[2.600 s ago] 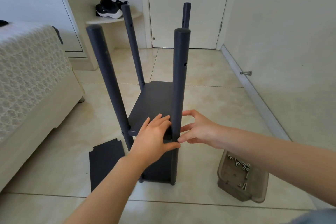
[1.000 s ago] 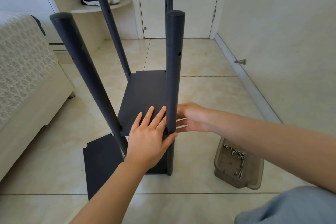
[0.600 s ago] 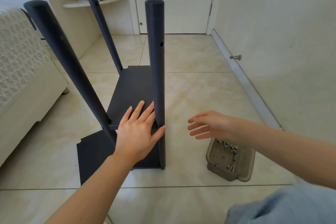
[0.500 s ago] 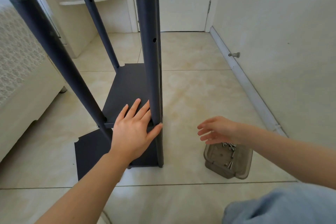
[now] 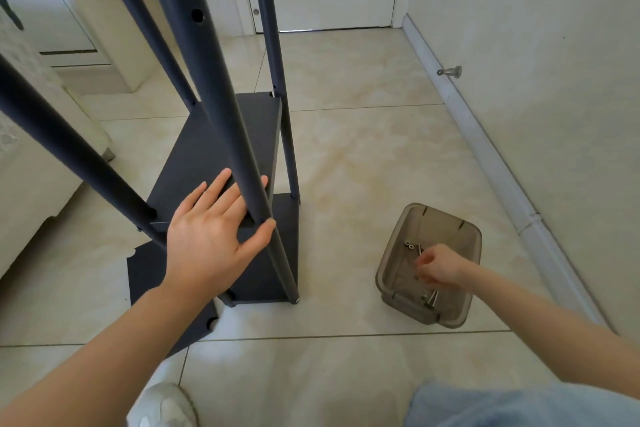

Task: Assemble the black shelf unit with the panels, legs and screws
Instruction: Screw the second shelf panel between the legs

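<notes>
Head view: left hand (image 5: 207, 239) flat, fingers straight, steadying stiff panel (image 5: 194, 163) beside leg (image 5: 221, 104); right hand (image 5: 438, 269) fingers curled over small slippery screws (image 5: 429, 300), grip unclear.

Screws (image 5: 428, 298) in tray (image 5: 446, 222), right of shelf unit (image 5: 221, 149)

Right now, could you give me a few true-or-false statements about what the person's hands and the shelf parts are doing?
1. The left hand lies flat on a shelf panel. True.
2. The right hand grips a leg. False: it reaches into the tray holding screws.
3. The tray stands on the floor, right of the shelf unit. True.
4. No spare panel is in sight. False: a loose panel lies on the floor beside the shelf unit.
</notes>
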